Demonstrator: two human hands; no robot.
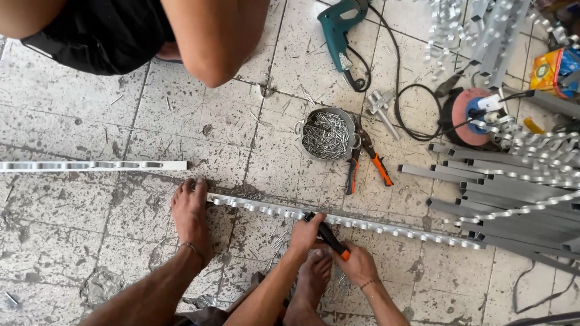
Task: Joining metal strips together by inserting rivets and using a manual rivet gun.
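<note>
Gripping a black-and-orange hand tool (329,236) in both closed hands, left hand (307,232) and right hand (357,264), beside a metal pot (300,128) holding rivets (326,134).

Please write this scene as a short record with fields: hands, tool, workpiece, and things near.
left hand: grips the head of the riveter, on the strip
right hand: holds the riveter's orange-tipped handles
workpiece: long scalloped metal strip on the tiled floor, a bare foot at its end
near: pot of rivets, orange-handled snips, teal drill, grey bars
other: a second person crouches opposite
</note>
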